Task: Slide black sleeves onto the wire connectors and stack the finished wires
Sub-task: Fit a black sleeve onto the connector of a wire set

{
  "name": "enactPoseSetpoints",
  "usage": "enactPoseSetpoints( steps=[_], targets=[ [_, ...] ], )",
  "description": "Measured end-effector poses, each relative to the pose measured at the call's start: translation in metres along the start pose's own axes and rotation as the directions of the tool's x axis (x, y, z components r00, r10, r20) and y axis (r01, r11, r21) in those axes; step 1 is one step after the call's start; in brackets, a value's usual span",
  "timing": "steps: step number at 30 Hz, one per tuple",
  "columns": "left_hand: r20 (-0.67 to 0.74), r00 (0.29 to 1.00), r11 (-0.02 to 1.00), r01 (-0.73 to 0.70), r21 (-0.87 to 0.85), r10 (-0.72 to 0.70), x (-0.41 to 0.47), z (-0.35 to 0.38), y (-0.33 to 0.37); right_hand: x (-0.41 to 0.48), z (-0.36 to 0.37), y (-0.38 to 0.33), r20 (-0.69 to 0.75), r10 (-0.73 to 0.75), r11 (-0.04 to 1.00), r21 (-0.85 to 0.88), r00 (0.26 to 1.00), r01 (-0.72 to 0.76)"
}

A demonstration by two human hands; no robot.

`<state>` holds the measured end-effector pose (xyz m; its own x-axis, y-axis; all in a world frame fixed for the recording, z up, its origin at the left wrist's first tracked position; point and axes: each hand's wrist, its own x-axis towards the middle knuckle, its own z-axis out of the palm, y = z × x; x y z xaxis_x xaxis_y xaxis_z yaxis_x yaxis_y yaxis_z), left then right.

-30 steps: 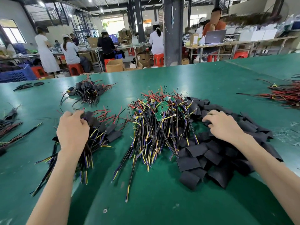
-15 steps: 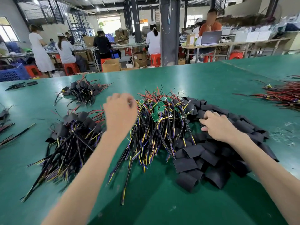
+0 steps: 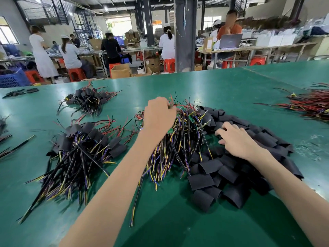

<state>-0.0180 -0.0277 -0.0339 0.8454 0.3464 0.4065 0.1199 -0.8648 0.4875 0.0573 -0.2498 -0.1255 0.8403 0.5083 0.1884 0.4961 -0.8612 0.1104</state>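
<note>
**Hands in the wire and sleeve heaps**

Both bare forearms reach out over the green table (image 3: 231, 86). The left hand (image 3: 159, 116) sits at the far end of the middle heap of loose wires (image 3: 178, 148), where the red leads and small green boards bunch together. Its fingers curl down into the tangle, but the back of the hand hides them and the picture is blurred, so I cannot tell whether they hold a wire.

The right hand (image 3: 236, 139) lies palm down on the heap of black sleeves (image 3: 231, 173), which touches the right side of the loose wires. Its fingers (image 3: 222, 133) are fanned and gently bent, with the tips resting on the sleeves near the edge of the wires.

To the left, apart from the middle heap, lies a stack of sleeved wires (image 3: 80, 154) with the black sleeves at the far end and the coloured tails fanned toward the person. A smaller stack (image 3: 87, 100) lies farther back. A bundle of red wires (image 3: 309, 104) sits at the right edge of the table.

Beyond the table, people work at benches on orange stools (image 3: 76, 74), around a dark pillar (image 3: 184, 32). A blue crate (image 3: 12, 78) stands at the left, and a laptop (image 3: 230, 41) sits on the right-hand bench.
</note>
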Motion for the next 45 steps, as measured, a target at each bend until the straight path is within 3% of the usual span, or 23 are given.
enactPoseSetpoints(
  steps=[3,7,10,16,20,24,25,29,35,45],
  targets=[
    [0.039,0.999,0.996,-0.041,0.073,0.038,0.007,-0.027,0.001,0.001,-0.002,-0.003,0.011,0.046,0.998,0.053,0.999,-0.046],
    [-0.160,0.970,0.973,-0.159,0.165,0.186,0.010,-0.060,-0.001,-0.001,-0.005,-0.004,-0.010,0.090,0.987,0.135,0.996,-0.088],
    [-0.242,0.947,0.974,-0.186,0.129,0.213,0.006,-0.082,-0.009,-0.002,-0.007,-0.005,-0.044,0.085,0.983,0.165,0.995,-0.076],
    [-0.066,0.988,0.990,-0.138,0.010,0.139,-0.013,-0.090,-0.038,0.003,-0.009,-0.006,-0.310,0.051,0.938,0.340,0.949,0.061],
    [0.033,0.984,0.985,-0.173,-0.019,0.174,-0.039,-0.073,-0.058,0.001,-0.023,-0.018,-0.445,0.180,0.816,0.566,0.877,0.120],
    [-0.110,0.969,0.974,-0.224,-0.019,0.221,-0.050,-0.049,-0.076,-0.006,-0.036,-0.035,-0.375,0.103,0.521,0.809,0.921,0.271],
    [-0.139,0.965,0.973,-0.228,-0.029,0.222,-0.053,-0.045,-0.078,-0.008,-0.035,-0.039,-0.372,0.067,0.529,0.800,0.926,0.283],
    [-0.216,0.943,0.965,-0.261,-0.018,0.251,-0.061,-0.035,-0.086,-0.009,-0.029,-0.048,-0.440,0.023,0.718,0.632,0.898,0.291],
    [-0.276,0.921,0.946,-0.311,-0.088,0.277,-0.068,-0.033,-0.086,-0.016,-0.029,-0.055,-0.434,-0.026,0.687,0.646,0.900,0.331],
    [-0.255,0.929,0.932,-0.318,-0.174,0.269,-0.073,-0.028,-0.085,-0.019,-0.031,-0.063,-0.349,0.023,0.704,0.671,0.937,0.233]
  ],
)
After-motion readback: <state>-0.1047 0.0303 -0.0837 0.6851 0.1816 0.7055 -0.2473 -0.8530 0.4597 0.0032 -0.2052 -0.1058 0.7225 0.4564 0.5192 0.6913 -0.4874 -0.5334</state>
